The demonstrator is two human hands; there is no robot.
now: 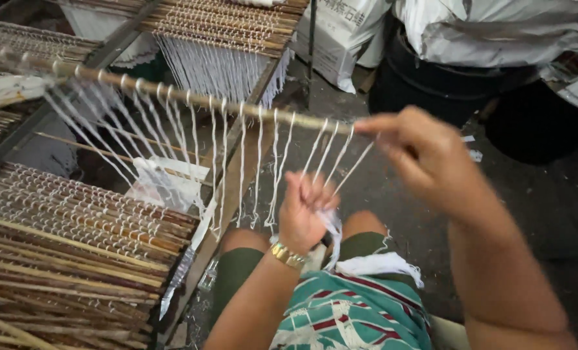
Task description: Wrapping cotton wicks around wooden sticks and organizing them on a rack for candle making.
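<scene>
A long thin bamboo stick (192, 98) runs from upper left to the centre, with many white strings (240, 168) looped over it and hanging down. My right hand (425, 152) pinches the stick's near end with its fingertips. My left hand (305, 214), with a gold watch at the wrist, is closed around a bunch of the white strings just below the stick's end. More white string (376, 264) lies across my lap.
Mats of bamboo sticks tied with white string lie at the lower left (75, 227) and top centre (224, 26). A wooden frame beam (221, 214) runs diagonally between them. White sacks (347, 32) and dark bins (445, 84) stand on the grey floor at the right.
</scene>
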